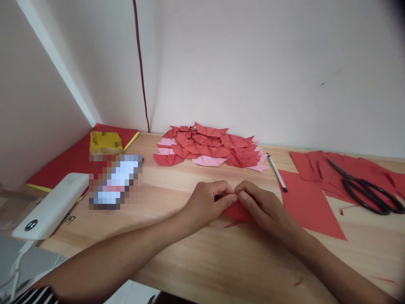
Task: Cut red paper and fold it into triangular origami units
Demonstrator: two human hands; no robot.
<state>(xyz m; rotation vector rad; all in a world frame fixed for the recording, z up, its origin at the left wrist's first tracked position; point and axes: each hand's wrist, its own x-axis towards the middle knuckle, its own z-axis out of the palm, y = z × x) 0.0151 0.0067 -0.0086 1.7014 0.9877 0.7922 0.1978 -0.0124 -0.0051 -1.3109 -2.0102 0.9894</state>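
Observation:
My left hand [209, 202] and my right hand [262, 207] meet at the middle of the wooden table [190, 253], fingertips pinched together on a small folded piece of red paper [237, 211] that lies flat under them. Most of that piece is hidden by my fingers. Behind my hands, near the wall, lies a pile of folded red and pink paper shapes [209, 147].
A large red paper sheet [306, 202] lies right of my hands, with a white pen [277, 172] along its edge. Black scissors [367, 190] rest on red paper scraps at far right. A white power bank [52, 204], a yellow packet [106, 142] and a blurred object [114, 181] sit left.

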